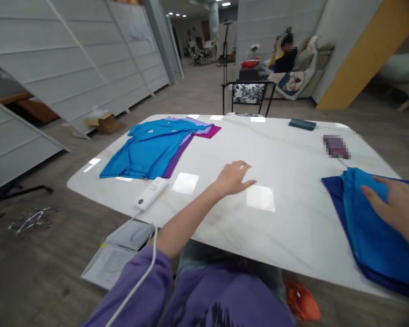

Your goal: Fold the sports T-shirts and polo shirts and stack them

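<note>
At the table's [286, 213] left lies the blue shirt [157, 141], then the white power bank [152, 194] near the edge, the left hand [234, 177] with thumb and fingers apart, and the right hand [397, 204], thumb spread from its fingers, on the folded blue cloth [378, 227].

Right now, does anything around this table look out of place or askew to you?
Two things: a tangle of shiny pieces lies on the floor left of the table, and purple cloth and striped pink cloth stick out unevenly from under the blue shirt. I see no spill.
</note>
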`<action>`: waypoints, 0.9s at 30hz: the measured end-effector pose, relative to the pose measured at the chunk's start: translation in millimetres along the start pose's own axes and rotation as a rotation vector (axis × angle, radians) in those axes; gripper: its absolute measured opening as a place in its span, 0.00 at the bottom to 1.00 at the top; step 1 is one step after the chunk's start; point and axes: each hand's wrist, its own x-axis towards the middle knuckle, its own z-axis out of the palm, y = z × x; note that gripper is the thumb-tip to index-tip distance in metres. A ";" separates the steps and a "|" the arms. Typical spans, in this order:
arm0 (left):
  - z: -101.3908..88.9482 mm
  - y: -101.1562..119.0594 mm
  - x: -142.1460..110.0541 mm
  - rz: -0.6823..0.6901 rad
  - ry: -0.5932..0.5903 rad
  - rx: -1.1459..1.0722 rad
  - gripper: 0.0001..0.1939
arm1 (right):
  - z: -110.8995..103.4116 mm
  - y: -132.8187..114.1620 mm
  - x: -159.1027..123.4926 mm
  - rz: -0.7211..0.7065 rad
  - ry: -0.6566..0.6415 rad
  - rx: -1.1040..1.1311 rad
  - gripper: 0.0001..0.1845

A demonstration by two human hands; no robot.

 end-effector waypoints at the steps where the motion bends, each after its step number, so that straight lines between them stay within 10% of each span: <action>1: -16.5 -37.7 -14.1 -0.139 0.038 0.029 0.31 | 15.0 -28.6 4.2 -0.040 -0.064 -0.016 0.36; 8: -63.7 -229.3 -112.0 -0.746 0.138 0.098 0.19 | 157.1 -280.3 27.2 -0.386 -0.505 0.139 0.24; 17: -42.3 -315.8 -139.6 -0.952 0.024 0.065 0.19 | 374.0 -555.7 91.4 -0.603 -0.716 0.187 0.21; 22: -41.7 -332.6 -142.2 -0.957 -0.022 0.013 0.14 | 454.6 -642.9 120.8 -0.635 -0.592 0.109 0.26; 27: -50.8 -339.6 -148.6 -0.928 -0.025 -0.039 0.08 | 495.7 -667.2 138.8 -0.632 -0.646 -0.018 0.28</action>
